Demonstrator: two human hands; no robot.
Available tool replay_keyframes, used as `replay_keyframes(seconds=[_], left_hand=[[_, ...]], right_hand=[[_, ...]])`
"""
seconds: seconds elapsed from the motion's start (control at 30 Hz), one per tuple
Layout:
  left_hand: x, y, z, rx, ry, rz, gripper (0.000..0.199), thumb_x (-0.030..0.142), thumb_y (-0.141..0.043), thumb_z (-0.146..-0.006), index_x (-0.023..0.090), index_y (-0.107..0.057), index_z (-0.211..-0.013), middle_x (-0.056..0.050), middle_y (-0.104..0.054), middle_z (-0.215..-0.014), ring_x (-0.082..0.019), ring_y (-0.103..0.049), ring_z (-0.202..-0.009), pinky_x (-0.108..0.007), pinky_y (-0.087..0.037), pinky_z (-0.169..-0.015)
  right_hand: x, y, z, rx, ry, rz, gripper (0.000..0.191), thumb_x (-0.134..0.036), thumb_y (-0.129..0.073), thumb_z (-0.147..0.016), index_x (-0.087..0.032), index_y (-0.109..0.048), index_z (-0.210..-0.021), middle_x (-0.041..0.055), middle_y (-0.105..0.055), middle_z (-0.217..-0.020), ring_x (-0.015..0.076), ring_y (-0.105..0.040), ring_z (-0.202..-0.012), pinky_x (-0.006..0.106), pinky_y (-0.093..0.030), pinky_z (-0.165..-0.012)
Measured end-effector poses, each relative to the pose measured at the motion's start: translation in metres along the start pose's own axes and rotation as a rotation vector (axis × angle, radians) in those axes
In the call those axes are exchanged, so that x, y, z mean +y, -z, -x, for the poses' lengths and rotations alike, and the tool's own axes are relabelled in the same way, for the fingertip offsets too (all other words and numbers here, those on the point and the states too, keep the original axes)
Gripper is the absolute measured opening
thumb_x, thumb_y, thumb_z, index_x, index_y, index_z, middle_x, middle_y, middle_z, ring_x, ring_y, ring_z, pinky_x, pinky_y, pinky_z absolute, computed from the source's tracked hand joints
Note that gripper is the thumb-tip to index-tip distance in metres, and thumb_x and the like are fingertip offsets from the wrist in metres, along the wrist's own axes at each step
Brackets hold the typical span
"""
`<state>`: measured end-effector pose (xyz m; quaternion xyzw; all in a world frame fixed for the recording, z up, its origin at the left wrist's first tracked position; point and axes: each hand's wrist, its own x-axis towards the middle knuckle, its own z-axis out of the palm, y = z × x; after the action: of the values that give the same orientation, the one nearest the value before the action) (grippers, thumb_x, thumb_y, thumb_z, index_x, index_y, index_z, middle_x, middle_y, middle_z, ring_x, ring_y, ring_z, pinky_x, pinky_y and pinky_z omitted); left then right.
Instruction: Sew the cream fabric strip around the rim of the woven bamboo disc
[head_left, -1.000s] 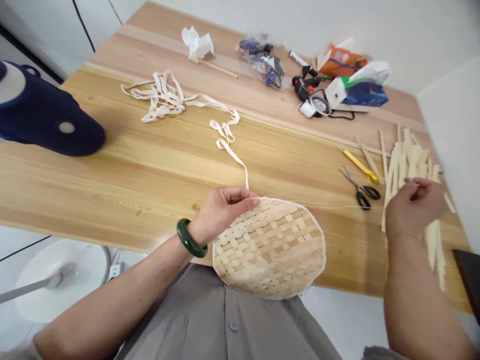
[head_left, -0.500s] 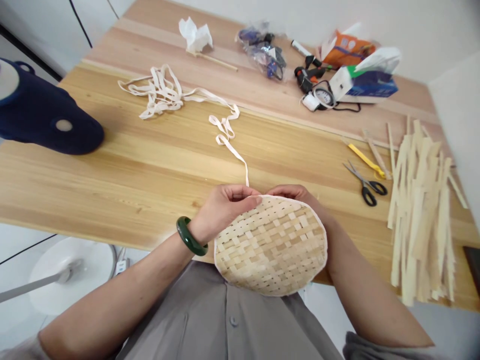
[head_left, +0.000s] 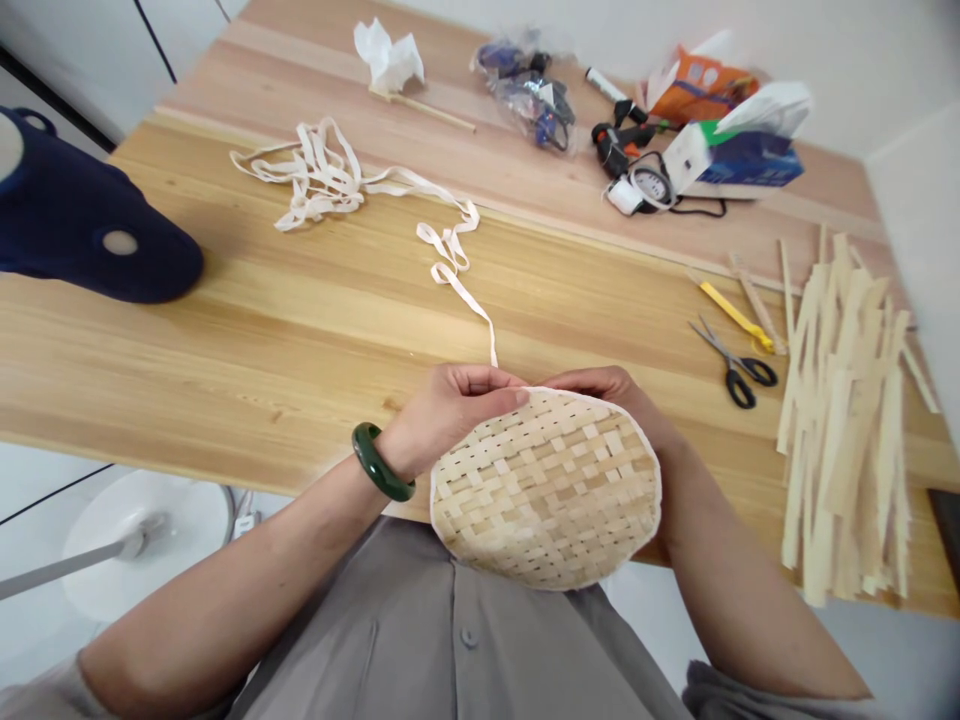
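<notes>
An oval woven panel (head_left: 547, 490) of pale strips, edged with white tape, is tilted toward me above the table's front edge. My left hand (head_left: 457, 410), below a green bangle (head_left: 381, 462), pinches its upper left rim with the thumb on the front. Behind the upper right rim is my right hand (head_left: 611, 385); its fingers are pressed to the edge and partly hidden by the panel. The white tape (head_left: 476, 305) runs from my left fingers up the table to a loose tangled heap (head_left: 322, 180).
Black-handled scissors (head_left: 739, 370), a yellow tool (head_left: 735, 315) and a pile of pale strips (head_left: 847, 430) lie at right. Behind are a glue gun (head_left: 615, 150), tissue packs (head_left: 742, 155) and bagged items (head_left: 529, 95). A dark blue object (head_left: 90, 220) stands at left.
The view has shifted slightly. The panel and my right hand have moved a little to the right, while my left hand keeps its hold on the rim.
</notes>
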<state>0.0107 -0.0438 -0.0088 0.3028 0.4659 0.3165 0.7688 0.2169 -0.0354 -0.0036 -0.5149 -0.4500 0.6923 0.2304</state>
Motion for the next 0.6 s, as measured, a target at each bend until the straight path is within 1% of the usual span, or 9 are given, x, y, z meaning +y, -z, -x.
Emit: replay_keyframes(seconds=[0.1, 0.17, 0.23, 0.3, 0.43, 0.5, 0.6], left_hand=[[0.0009, 0.0005, -0.0004, -0.018, 0.004, -0.001, 0.016, 0.029, -0.080, -0.070, 0.015, -0.074, -0.077, -0.001, -0.071, -0.071, -0.010, -0.061, -0.059, -0.021, -0.046, -0.055], [0.0016, 0.0005, -0.0007, -0.030, 0.012, 0.009, 0.016, 0.028, -0.081, -0.070, 0.016, -0.075, -0.077, 0.000, -0.071, -0.071, -0.010, -0.061, -0.059, -0.020, -0.046, -0.056], [0.0024, 0.0005, -0.0007, -0.046, 0.019, 0.012, 0.015, 0.027, -0.081, -0.070, 0.016, -0.075, -0.077, 0.000, -0.071, -0.071, -0.009, -0.061, -0.059, -0.020, -0.046, -0.055], [0.0030, 0.0004, -0.0006, -0.059, 0.022, 0.004, 0.015, 0.027, -0.081, -0.070, 0.016, -0.075, -0.077, 0.000, -0.071, -0.069, -0.009, -0.060, -0.058, -0.019, -0.045, -0.054], [0.0020, 0.0000, -0.0013, -0.053, 0.021, -0.012, 0.017, 0.029, -0.082, -0.069, 0.015, -0.076, -0.077, -0.002, -0.071, -0.068, -0.010, -0.059, -0.055, -0.021, -0.044, -0.053], [0.0003, 0.0002, -0.0025, -0.047, 0.018, -0.008, 0.018, 0.029, -0.082, -0.068, 0.015, -0.076, -0.077, -0.002, -0.072, -0.069, -0.010, -0.060, -0.056, -0.021, -0.044, -0.054], [-0.0022, 0.0013, -0.0041, -0.044, 0.014, 0.004, 0.017, 0.028, -0.083, -0.068, 0.016, -0.076, -0.077, -0.001, -0.072, -0.069, -0.010, -0.060, -0.057, -0.021, -0.045, -0.054]], right_hand=[[0.0018, 0.0024, -0.0014, 0.002, 0.002, -0.013, 0.022, -0.029, -0.081, -0.065, -0.023, -0.079, -0.087, 0.0036, -0.075, -0.084, 0.0217, -0.068, -0.076, 0.034, -0.054, -0.067], [0.0004, 0.0021, -0.0018, 0.011, 0.003, -0.018, 0.015, -0.028, -0.079, -0.068, -0.022, -0.078, -0.082, 0.0028, -0.074, -0.081, 0.0187, -0.066, -0.072, 0.031, -0.052, -0.066], [-0.0023, 0.0010, -0.0018, 0.010, 0.022, 0.004, 0.009, -0.029, -0.076, -0.073, -0.020, -0.077, -0.076, 0.0016, -0.070, -0.074, 0.0154, -0.062, -0.067, 0.028, -0.049, -0.061], [-0.0049, 0.0001, -0.0020, -0.001, 0.061, 0.043, 0.012, -0.030, -0.073, -0.077, -0.019, -0.075, -0.073, 0.0004, -0.066, -0.070, 0.0129, -0.057, -0.064, 0.025, -0.044, -0.057], [-0.0066, 0.0002, -0.0040, -0.052, 0.097, 0.091, 0.020, -0.036, -0.071, -0.080, -0.017, -0.074, -0.072, 0.0001, -0.062, -0.068, 0.0117, -0.053, -0.062, 0.024, -0.039, -0.053], [-0.0057, 0.0005, -0.0054, -0.064, 0.099, 0.100, 0.022, -0.037, -0.071, -0.080, -0.017, -0.074, -0.073, 0.0002, -0.062, -0.069, 0.0117, -0.054, -0.062, 0.024, -0.039, -0.053], [-0.0034, 0.0020, -0.0077, -0.046, 0.133, 0.135, 0.022, -0.039, -0.072, -0.080, -0.018, -0.075, -0.076, 0.0015, -0.067, -0.075, 0.0135, -0.058, -0.067, 0.025, -0.043, -0.056]])
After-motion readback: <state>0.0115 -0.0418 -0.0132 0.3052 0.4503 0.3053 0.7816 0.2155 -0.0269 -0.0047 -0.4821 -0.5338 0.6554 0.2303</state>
